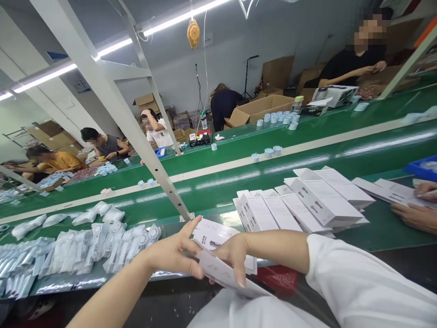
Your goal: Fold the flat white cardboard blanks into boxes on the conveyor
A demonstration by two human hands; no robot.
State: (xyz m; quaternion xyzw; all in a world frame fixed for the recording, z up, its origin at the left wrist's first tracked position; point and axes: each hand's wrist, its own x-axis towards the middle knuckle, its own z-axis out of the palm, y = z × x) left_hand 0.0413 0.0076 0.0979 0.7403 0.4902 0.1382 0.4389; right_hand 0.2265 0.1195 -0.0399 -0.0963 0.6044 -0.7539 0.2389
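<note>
A flat white printed box point(227, 274) is tilted close to my body. My right hand point(234, 255) grips it, thumb on its near face. At its left edge is my left hand point(179, 255), with its fingers spread and touching the edge. Behind my hands lies another white printed sheet or box point(213, 230) on the green bench. Several opened white boxes point(273, 212) lean in a row to the right. On the left, wrapped light-blue devices point(119, 243) lie in a long row.
A green conveyor point(235, 171) runs across, carrying small light-blue cups point(268, 152). A white metal post point(136, 132) slants down at centre left. Another person's hands point(418, 212) work at the right edge near a blue tray point(423, 167). Several people sit beyond the conveyor.
</note>
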